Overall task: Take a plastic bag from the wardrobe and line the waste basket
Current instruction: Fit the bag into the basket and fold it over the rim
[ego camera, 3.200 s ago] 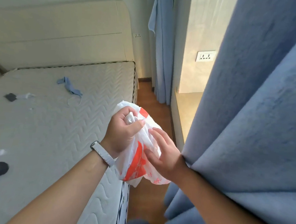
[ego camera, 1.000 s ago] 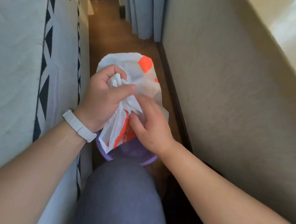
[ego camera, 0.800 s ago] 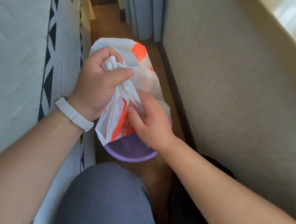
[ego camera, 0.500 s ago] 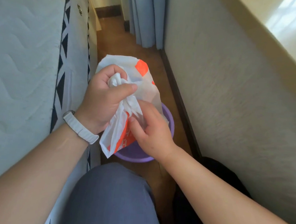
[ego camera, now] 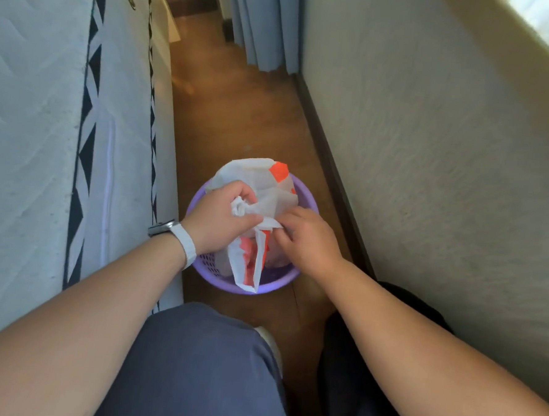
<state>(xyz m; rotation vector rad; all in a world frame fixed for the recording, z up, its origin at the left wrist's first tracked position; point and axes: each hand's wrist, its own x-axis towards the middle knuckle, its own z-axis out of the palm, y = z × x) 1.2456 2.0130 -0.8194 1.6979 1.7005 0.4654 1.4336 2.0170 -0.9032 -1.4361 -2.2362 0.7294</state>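
Note:
A crumpled white plastic bag with orange print (ego camera: pixel 267 191) hangs down into a round purple waste basket (ego camera: pixel 306 197) that stands on the wooden floor. My left hand (ego camera: pixel 218 219), with a white watch on its wrist, is closed around a bunched part of the bag above the basket's left side. To its right, my right hand (ego camera: pixel 306 238) pinches the bag's edge between its fingertips over the basket's right half. Most of the basket's inside is hidden by the bag and both hands.
The basket sits in a narrow floor strip between a mattress side (ego camera: pixel 122 153) on the left and a wall with dark skirting (ego camera: pixel 330 166) on the right. Blue curtains (ego camera: pixel 265 24) hang at the far end. My knees (ego camera: pixel 199 364) are close below.
Both hands have gone down with the bag, whose lower part now sits inside the basket. The view has pulled back, so the whole purple rim shows.

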